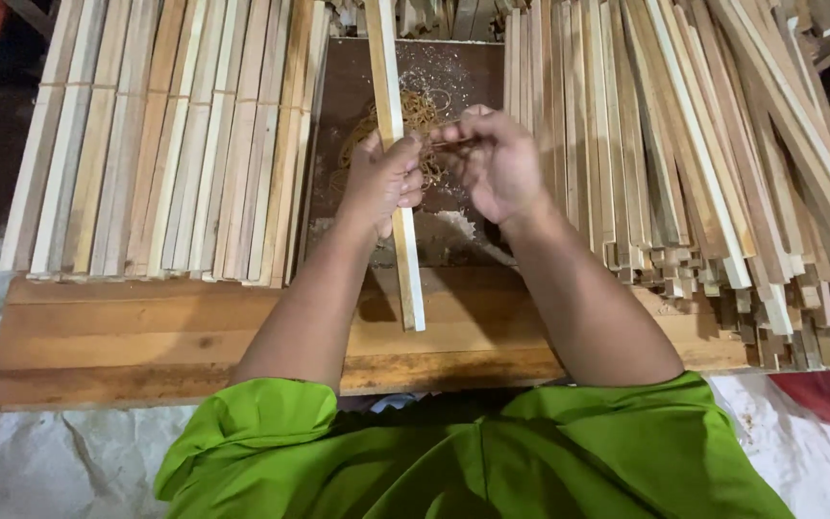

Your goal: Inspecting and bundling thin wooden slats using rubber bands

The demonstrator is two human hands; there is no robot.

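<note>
A bundle of long pale wooden sticks (405,259) runs from the top of the view down to the brown board. My left hand (381,183) is closed around it near its middle. My right hand (492,159) is just to the right, fingers pinched on a tan rubber band (446,142) stretched toward the sticks. A heap of tan rubber bands (417,111) lies on the dark board behind both hands.
Tied rows of wooden sticks (175,144) lie at the left. A loose, uneven pile of sticks (713,163) fills the right. A brown wooden board (146,336) crosses in front. White sheeting (21,461) covers the floor, and green cloth (453,457) covers my lap.
</note>
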